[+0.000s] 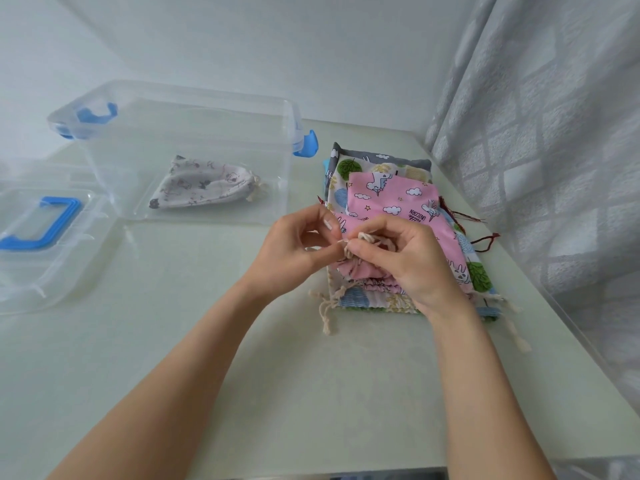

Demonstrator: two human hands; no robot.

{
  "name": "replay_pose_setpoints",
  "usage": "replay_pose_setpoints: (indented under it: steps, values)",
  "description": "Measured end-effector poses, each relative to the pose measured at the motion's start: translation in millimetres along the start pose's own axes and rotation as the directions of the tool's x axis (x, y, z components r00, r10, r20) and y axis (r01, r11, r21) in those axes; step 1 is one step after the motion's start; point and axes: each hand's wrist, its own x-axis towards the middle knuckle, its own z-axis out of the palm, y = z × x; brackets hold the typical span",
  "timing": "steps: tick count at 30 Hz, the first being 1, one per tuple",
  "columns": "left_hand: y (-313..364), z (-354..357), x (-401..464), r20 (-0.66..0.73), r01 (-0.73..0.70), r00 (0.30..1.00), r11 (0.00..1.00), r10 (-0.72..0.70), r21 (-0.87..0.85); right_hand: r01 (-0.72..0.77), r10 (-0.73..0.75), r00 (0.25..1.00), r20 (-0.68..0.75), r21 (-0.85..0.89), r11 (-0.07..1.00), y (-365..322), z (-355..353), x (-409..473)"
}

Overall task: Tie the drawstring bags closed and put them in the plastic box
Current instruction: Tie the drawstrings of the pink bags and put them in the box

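Item: pink unicorn-print cloth drawstring bag (391, 202), soft, light. My left hand (294, 247) and right hand (401, 261) pinch its cream cotton cord (367, 237) between fingers (360, 247); best held there.

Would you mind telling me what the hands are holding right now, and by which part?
Both hands, left and right, pinch the cream drawstring at the gathered mouth of the pink unicorn bag.

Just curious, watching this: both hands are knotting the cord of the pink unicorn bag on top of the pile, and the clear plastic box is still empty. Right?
Not quite. The plastic box is not empty: the head view shows one pale printed bag already inside. The left hand and right hand are indeed working the cord of the pink unicorn bag.
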Motion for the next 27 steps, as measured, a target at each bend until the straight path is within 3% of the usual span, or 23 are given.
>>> replay_pose_setpoints:
  steps: [8, 11, 14, 19, 23, 27]
  values:
    - [0, -8, 2, 0.004, 0.131, 0.991, 0.991, -0.131, 0.021, 0.159, -0.209, 0.973, -0.102, -0.363, 0.918, 8, 9, 0]
    - [-3, -8, 1, -0.031, 0.135, 0.991, 0.987, -0.132, 0.091, 0.282, -0.402, 0.915, -0.03, -0.663, 0.694, 10, 16, 2]
    - [-6, -3, -1, -0.159, 0.063, 0.987, 0.963, -0.021, 0.263, 0.281, -0.468, 0.883, 0.043, -0.847, 0.451, 11, 26, 3]
    - [-5, 0, -2, -0.195, -0.014, 0.977, 0.943, 0.082, 0.331, 0.261, -0.498, 0.865, 0.058, -0.9, 0.348, 10, 29, 4]
    - [-3, 1, -1, -0.207, 0.049, 0.978, 0.983, -0.011, 0.178, 0.342, -0.637, 0.766, 0.083, -0.892, 0.295, 10, 28, 1]
    - [1, 0, 0, -0.166, 0.019, 0.986, 0.995, -0.002, 0.102, 0.377, -0.718, 0.689, 0.1, -0.895, 0.237, 11, 26, 1]
